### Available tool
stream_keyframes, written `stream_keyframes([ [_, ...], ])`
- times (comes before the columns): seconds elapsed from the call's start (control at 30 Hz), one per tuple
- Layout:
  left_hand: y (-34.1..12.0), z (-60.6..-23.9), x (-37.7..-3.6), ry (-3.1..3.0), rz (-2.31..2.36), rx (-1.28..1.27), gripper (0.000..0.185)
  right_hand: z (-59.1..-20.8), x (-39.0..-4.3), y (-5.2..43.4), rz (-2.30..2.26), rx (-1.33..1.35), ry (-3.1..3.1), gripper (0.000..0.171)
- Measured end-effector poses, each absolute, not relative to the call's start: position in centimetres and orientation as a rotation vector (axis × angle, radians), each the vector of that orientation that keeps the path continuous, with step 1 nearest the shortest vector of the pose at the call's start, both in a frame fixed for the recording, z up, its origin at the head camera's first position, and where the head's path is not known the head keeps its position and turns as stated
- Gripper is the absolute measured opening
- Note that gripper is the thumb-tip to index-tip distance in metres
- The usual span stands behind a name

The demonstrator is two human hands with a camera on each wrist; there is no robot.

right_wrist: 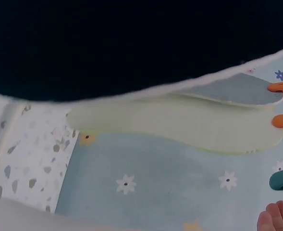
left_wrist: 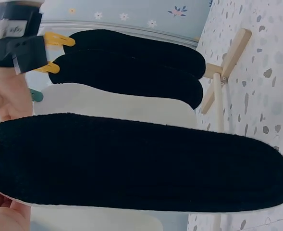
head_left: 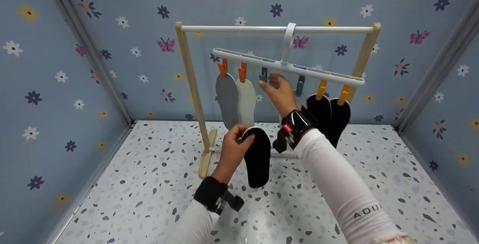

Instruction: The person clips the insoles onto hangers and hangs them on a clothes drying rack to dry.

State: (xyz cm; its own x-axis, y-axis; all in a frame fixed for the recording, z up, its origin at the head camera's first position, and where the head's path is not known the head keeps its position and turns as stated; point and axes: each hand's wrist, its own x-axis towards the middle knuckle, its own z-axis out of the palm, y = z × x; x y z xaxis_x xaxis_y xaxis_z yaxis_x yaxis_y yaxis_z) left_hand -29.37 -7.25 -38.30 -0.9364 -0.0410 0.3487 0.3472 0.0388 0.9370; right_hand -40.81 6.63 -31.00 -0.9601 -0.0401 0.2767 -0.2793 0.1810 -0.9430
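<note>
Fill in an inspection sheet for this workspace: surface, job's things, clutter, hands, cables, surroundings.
Surface: speckled terrazzo floor.
Job's things: black insole held in the left hand; clip hanger on a wooden rack, tilted, carrying a grey insole, a pale green insole and two black insoles; teal clip empty.
Clutter: nothing seen.
Hands: left hand grips the insole's upper end; right hand is raised at the teal clips, grip unclear.
Cables: nothing seen.
Surroundings: blue flowered walls.

place: I see a staged booth, not a real home | cues: flower-and-butterfly wallpaper panels (head_left: 75, 68), metal corner frames (head_left: 89, 53), speckled terrazzo surface (head_left: 149, 184), small wooden drying rack (head_left: 191, 83)
</note>
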Motion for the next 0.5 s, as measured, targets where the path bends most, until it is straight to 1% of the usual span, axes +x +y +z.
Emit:
stream_keyframes([
  [0.2,-7.3,-38.8,-29.1,-2.046,-1.989,-0.32,0.013,-30.5,-40.9,5.8,2.058,0.202,-2.093,0.047],
  [0.37,-7.3,-38.8,-29.3,-2.06,-2.003,-0.315,0.014,-30.2,-41.3,5.5,2.048,0.181,-1.98,0.038],
  [0.5,-7.0,-38.8,-29.5,-2.068,-2.025,-0.3,0.013,-30.2,-41.3,5.5,2.037,0.188,-1.983,0.039],
])
